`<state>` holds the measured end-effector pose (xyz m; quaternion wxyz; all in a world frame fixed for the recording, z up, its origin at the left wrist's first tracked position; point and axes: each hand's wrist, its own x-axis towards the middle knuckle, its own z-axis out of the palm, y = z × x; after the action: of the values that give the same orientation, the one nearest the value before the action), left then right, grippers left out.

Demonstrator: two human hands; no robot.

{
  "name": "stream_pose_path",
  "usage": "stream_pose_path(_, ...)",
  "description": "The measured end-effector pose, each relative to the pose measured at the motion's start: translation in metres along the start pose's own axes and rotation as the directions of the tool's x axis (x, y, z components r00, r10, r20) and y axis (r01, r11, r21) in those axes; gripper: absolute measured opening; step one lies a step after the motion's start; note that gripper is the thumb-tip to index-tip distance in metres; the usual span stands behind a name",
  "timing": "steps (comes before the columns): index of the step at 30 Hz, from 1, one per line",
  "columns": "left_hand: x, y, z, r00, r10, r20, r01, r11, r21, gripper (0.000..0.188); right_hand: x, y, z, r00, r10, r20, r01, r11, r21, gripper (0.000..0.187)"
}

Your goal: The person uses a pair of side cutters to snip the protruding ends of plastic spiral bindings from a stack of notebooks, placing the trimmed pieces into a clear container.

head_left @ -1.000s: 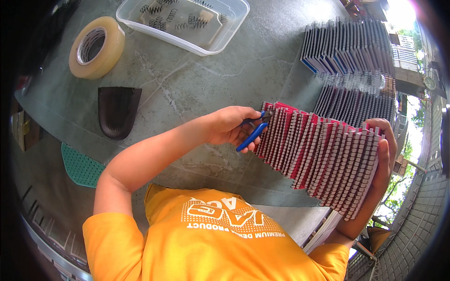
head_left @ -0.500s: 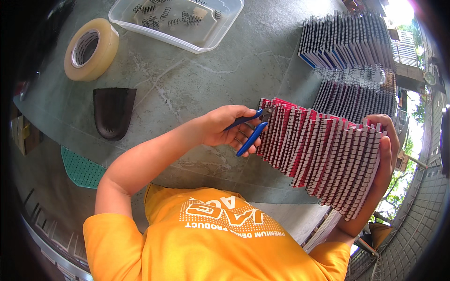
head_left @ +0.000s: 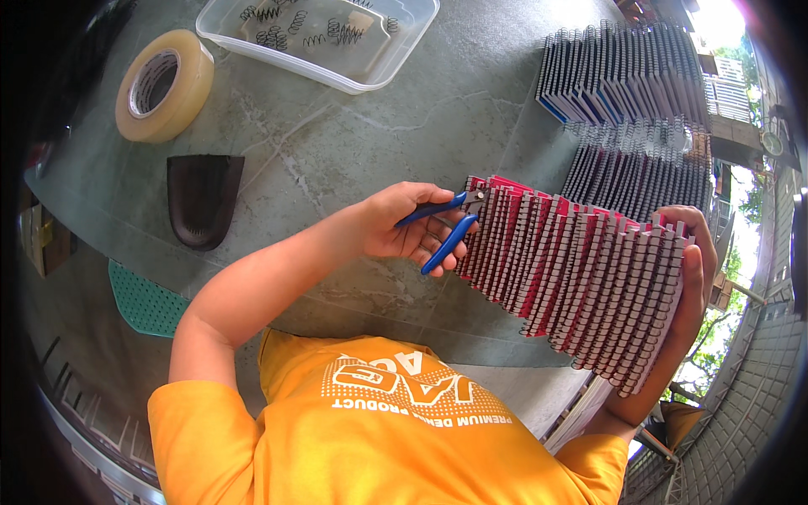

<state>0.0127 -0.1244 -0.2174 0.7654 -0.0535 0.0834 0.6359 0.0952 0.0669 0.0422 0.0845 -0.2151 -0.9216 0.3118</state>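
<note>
Blue-handled cutters [head_left: 449, 244] are gripped in the left hand [head_left: 404, 225]. Red spiral notebooks [head_left: 581, 278] on the bench [head_left: 353, 151] are clasped at one end by the right hand [head_left: 693, 252]; probably heavy and slidey, they are best held at both ends.

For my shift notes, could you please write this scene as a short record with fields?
Left hand: holding blue-handled pliers, handles spread
Right hand: at right end of row of red spiral-bound books
Pliers' tip: by the row's left end
Upper right: more spiral-bound books
Top: clear tub holding black coils
Upper left: tape roll
Left: dark rounded piece
</note>
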Motion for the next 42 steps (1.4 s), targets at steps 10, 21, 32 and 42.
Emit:
stream_pose_path(10, 0.005, 0.002, -0.014, 0.985, -0.040, 0.170, 0.073, 0.979, -0.193, 0.053, 0.002, 0.002, -0.004, 0.999, -0.022, 0.023, 0.023, 1.000, -0.020, 0.069)
stream_pose_path(21, 0.006, 0.004, -0.015, 0.982, -0.048, 0.182, 0.084, 0.977, -0.195, 0.053, 0.002, 0.000, -0.005, 0.999, -0.007, 0.033, 0.009, 0.999, -0.036, 0.068)
stream_pose_path(32, -0.001, 0.013, 0.017, 0.966, 0.083, -0.247, 0.025, 0.915, 0.403, 0.041, 0.003, 0.001, -0.005, 0.998, -0.030, 0.056, 0.031, 0.999, -0.023, 0.068)
stream_pose_path(42, 0.001, -0.011, 0.016, 0.951, 0.143, -0.273, -0.059, 0.954, 0.295, 0.038, 0.001, -0.002, -0.003, 0.999, -0.019, 0.045, 0.020, 0.999, -0.027, 0.067)
